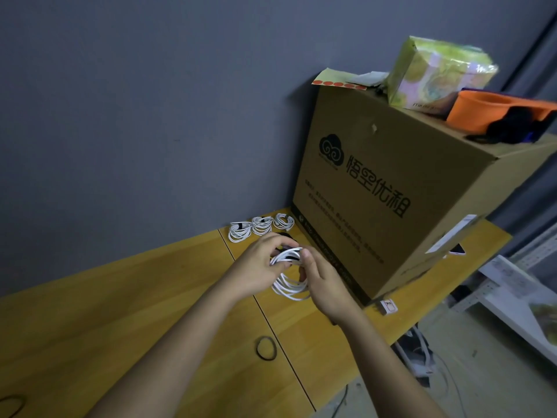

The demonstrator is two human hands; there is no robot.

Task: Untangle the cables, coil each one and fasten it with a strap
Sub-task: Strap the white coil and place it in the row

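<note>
Both forearms reach up from the bottom edge toward the middle of the frame, over a yellow wooden tabletop (150,312). Left hand (256,268) and right hand (324,285) meet there around a white cable coil (291,285). The left hand's fingers (281,241) curl over the top of the coil, and the right hand's thumb and fingers pinch its upper loops from the other side, so both hands grip the same coil. Something black (291,260) crosses the upper loops between the hands; whether it is a strap already wrapped round cannot be told. The lower loops hang loose below the hands, above the tabletop.

Just beyond the hands, toward the wall, three finished white coils (260,226) lie in a row on the tabletop, side by side; a black band shows on the leftmost.

Lower centre, a black elastic loop (266,348) lies flat on the wood, well apart from the hands. Another dark loop (12,405) sits at the lower left corner.

Right of the hands stands a large cardboard box (391,191) with black printed characters. On top of it, upper right, rest a green patterned packet (437,73) and an orange container (488,113).
</note>
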